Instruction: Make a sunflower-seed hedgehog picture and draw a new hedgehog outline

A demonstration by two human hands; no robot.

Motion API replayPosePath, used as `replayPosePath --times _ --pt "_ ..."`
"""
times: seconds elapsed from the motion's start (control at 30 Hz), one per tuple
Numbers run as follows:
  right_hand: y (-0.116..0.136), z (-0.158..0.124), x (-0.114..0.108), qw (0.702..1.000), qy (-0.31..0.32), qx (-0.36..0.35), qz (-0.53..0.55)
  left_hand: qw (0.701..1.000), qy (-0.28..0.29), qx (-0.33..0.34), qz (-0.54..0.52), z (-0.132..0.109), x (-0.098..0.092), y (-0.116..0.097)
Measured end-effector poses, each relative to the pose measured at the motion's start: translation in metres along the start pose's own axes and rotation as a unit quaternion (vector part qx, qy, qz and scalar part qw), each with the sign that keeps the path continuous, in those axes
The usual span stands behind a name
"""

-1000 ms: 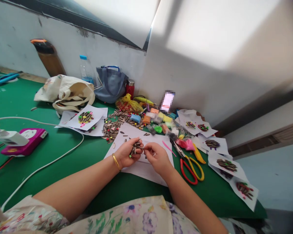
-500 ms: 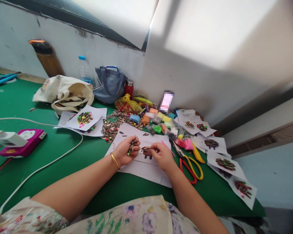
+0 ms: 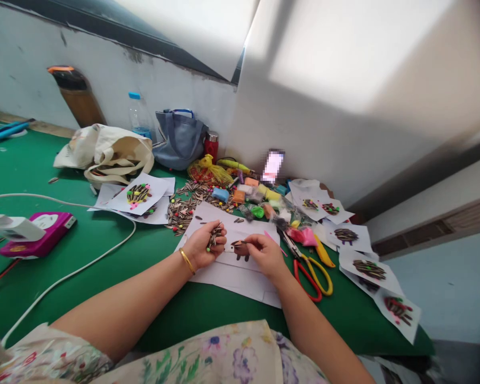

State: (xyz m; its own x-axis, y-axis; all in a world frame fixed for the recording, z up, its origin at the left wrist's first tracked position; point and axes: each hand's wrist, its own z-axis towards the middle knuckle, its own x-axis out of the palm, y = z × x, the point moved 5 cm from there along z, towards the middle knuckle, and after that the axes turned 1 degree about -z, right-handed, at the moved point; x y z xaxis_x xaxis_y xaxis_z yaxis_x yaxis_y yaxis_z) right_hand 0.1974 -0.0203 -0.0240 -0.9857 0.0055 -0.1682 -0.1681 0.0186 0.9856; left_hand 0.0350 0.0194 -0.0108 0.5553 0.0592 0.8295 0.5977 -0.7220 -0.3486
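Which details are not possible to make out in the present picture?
All in the head view:
Sunflower seeds: held count, partly hidden by the left hand.
Brown animal figure: right end, covered by the right hand.
Phone: screen content, pixelated.
Cream tote bag: contents, hidden by its folds.

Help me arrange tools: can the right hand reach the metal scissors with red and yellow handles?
Probably yes: the scissors lie beside the right hand, handles uncovered, though that hand is busy at the small brown figure.
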Motion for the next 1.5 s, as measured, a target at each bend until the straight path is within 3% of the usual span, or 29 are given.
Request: replayPosePath --times 0.13,0.27,0.47,0.77,1.5 --pt "0.003 -0.001 -0.004 0.992 -0.017 -0.058 -0.109 1.0 -0.002 -0.001 0.001 0.0 -0.001 0.0" --pt "0.023 -0.008 -0.001 0.946 -0.018 -0.179 -0.269 1.0 -0.006 -0.003 -0.001 0.0 0.0 0.0" --pt "0.03 -0.015 0.008 0.899 0.005 -0.228 -0.375 1.0 -0.005 -0.008 -0.002 0.0 0.0 0.0" --pt "0.026 -0.016 0.014 0.862 -0.002 -0.239 -0.448 1.0 0.001 -0.013 -0.006 0.003 -0.002 0.001" --pt "0.024 -0.013 0.019 0.83 -0.002 -0.24 -0.503 1.0 0.007 -0.021 -0.006 0.003 -0.002 0.002"
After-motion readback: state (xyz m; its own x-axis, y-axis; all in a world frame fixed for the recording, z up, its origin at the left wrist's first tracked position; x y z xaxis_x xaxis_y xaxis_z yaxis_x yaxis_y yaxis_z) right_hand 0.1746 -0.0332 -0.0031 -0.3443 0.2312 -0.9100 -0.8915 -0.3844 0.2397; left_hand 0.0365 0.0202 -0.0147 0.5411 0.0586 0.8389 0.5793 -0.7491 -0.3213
